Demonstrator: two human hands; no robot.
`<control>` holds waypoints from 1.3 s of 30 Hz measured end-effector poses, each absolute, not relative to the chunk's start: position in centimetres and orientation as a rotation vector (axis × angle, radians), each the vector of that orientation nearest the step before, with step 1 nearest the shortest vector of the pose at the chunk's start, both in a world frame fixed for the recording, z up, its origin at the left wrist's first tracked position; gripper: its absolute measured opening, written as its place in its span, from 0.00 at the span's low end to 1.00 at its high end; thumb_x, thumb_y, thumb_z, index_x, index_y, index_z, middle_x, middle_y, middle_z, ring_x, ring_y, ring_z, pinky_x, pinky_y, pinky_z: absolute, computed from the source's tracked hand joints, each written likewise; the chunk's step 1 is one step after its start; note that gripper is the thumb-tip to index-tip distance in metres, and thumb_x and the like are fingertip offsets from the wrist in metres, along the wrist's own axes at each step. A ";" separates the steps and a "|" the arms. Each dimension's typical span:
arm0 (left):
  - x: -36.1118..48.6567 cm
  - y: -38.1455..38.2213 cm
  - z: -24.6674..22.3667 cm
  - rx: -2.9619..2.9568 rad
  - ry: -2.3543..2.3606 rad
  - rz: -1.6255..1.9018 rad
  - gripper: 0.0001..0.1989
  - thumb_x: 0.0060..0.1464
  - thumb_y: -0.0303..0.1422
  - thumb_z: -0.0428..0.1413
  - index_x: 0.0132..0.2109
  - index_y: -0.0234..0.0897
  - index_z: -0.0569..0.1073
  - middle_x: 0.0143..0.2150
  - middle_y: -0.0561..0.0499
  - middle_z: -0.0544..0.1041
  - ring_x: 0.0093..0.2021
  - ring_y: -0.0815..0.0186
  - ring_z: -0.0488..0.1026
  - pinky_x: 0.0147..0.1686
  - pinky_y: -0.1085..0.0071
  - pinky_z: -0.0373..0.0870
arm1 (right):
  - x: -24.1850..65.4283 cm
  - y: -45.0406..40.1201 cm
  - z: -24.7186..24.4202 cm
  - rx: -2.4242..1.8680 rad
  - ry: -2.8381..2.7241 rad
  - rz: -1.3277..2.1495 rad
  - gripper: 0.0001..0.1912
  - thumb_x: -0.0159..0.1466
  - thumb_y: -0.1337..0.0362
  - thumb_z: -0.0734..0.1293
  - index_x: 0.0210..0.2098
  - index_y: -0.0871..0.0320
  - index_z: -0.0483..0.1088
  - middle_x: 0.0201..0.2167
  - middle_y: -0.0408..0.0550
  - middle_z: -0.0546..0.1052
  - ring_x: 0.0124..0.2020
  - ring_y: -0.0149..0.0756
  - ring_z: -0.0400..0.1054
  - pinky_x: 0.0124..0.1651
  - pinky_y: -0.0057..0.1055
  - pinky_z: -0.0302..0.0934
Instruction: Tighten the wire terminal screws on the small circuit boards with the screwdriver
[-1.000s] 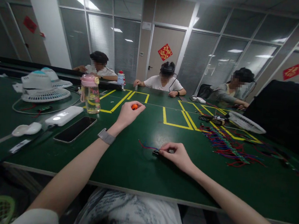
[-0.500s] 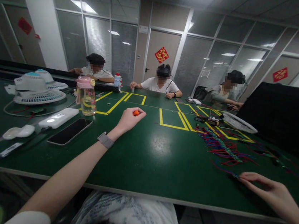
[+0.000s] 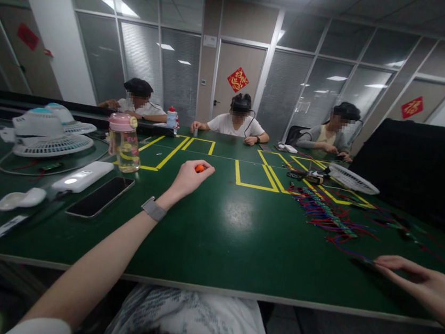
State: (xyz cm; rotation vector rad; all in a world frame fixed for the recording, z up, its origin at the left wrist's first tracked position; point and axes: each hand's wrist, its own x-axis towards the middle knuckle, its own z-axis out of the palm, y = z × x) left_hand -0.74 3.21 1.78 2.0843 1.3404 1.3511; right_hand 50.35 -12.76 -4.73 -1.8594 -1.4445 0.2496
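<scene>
My left hand (image 3: 186, 180) is closed on a small orange object (image 3: 200, 169) above the middle of the green table (image 3: 251, 267). Most of that object is hidden by the fingers, so its kind does not show. Near the right front of the table, the thumb and fingertips of my right hand (image 3: 420, 281) pinch the end of red and blue wires (image 3: 351, 252). Whatever board these wires may belong to is too small to make out. They trail left toward a row of small green circuit boards (image 3: 326, 210) with many red and blue wires.
On the left are a phone (image 3: 100, 197), a white power bank (image 3: 82, 177), a pink-lidded bottle (image 3: 122, 145) and fans (image 3: 53, 134). Yellow tape (image 3: 256, 186) marks the table. A white fan grille (image 3: 353, 179) and a black screen (image 3: 414, 173) stand right. Several people sit opposite.
My right hand has moved right, away from the row of boards, drawing the wires with it. My left hand keeps its hold on the orange object. The view has shifted slightly.
</scene>
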 end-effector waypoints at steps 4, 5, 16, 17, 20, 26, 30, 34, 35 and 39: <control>-0.6 3.0 1.9 2.083 1.343 1.340 0.15 0.51 0.42 0.55 0.34 0.35 0.79 0.34 0.50 0.79 0.36 0.64 0.73 0.40 0.68 0.64 | 50.8 -12.4 -5.5 -1.869 -1.532 0.275 0.19 0.37 0.48 0.72 0.21 0.57 0.80 0.32 0.54 0.81 0.37 0.55 0.76 0.43 0.36 0.72; -0.6 3.0 1.8 2.086 1.343 1.337 0.15 0.51 0.42 0.55 0.34 0.35 0.79 0.34 0.50 0.79 0.36 0.64 0.73 0.41 0.68 0.64 | 50.9 -12.4 -5.7 -1.869 -1.551 0.273 0.19 0.38 0.48 0.72 0.21 0.56 0.80 0.32 0.54 0.81 0.38 0.54 0.76 0.43 0.36 0.72; -0.7 3.3 1.7 2.101 1.319 1.344 0.14 0.51 0.42 0.55 0.33 0.35 0.79 0.33 0.50 0.79 0.36 0.64 0.73 0.40 0.68 0.63 | 52.8 -12.6 -7.0 -1.838 -1.544 0.221 0.19 0.39 0.48 0.72 0.23 0.56 0.81 0.32 0.53 0.82 0.37 0.54 0.77 0.44 0.38 0.71; -0.6 3.3 1.7 2.101 1.319 1.344 0.14 0.51 0.42 0.55 0.33 0.35 0.79 0.33 0.50 0.79 0.36 0.64 0.73 0.40 0.68 0.63 | 52.8 -12.6 -7.1 -1.842 -1.554 0.225 0.19 0.40 0.48 0.72 0.24 0.56 0.81 0.32 0.53 0.82 0.37 0.54 0.77 0.44 0.37 0.71; -0.6 3.3 1.6 2.100 1.326 1.346 0.14 0.51 0.42 0.55 0.34 0.35 0.79 0.33 0.50 0.79 0.36 0.64 0.73 0.40 0.68 0.64 | 52.8 -12.6 -7.1 -1.841 -1.601 0.220 0.19 0.41 0.48 0.71 0.24 0.56 0.81 0.33 0.53 0.82 0.37 0.52 0.77 0.42 0.35 0.72; -0.7 3.5 1.5 2.111 1.324 1.338 0.15 0.51 0.42 0.55 0.34 0.36 0.79 0.33 0.51 0.79 0.36 0.64 0.73 0.41 0.68 0.64 | 51.8 -12.8 -5.7 -1.808 -1.740 0.137 0.18 0.44 0.48 0.70 0.23 0.55 0.80 0.30 0.51 0.82 0.33 0.50 0.77 0.38 0.35 0.73; -0.7 3.5 1.5 2.109 1.326 1.348 0.15 0.51 0.43 0.54 0.34 0.37 0.79 0.33 0.51 0.79 0.35 0.64 0.73 0.41 0.68 0.64 | 50.8 -12.9 -5.0 -1.803 -1.800 0.093 0.17 0.45 0.49 0.69 0.23 0.55 0.80 0.29 0.51 0.82 0.32 0.49 0.77 0.37 0.34 0.73; -0.7 3.4 1.7 2.105 1.347 1.335 0.15 0.51 0.43 0.54 0.33 0.36 0.78 0.33 0.51 0.79 0.36 0.64 0.73 0.41 0.68 0.64 | 50.9 -12.8 -5.3 -1.797 -1.802 0.065 0.17 0.46 0.48 0.68 0.24 0.55 0.80 0.30 0.51 0.82 0.32 0.48 0.77 0.37 0.34 0.73; -0.7 3.3 1.7 2.105 1.347 1.336 0.15 0.51 0.43 0.54 0.33 0.36 0.78 0.33 0.51 0.79 0.36 0.64 0.73 0.41 0.68 0.64 | 51.0 -12.8 -5.5 -1.795 -1.798 0.065 0.18 0.46 0.48 0.68 0.24 0.55 0.80 0.30 0.51 0.82 0.32 0.49 0.77 0.37 0.35 0.73; -0.7 3.3 1.6 2.111 1.337 1.336 0.16 0.51 0.44 0.54 0.33 0.36 0.78 0.33 0.51 0.79 0.35 0.64 0.73 0.41 0.67 0.64 | 51.6 -12.8 -6.1 -1.820 -1.757 0.072 0.19 0.46 0.47 0.68 0.25 0.55 0.80 0.31 0.51 0.82 0.34 0.50 0.77 0.39 0.36 0.73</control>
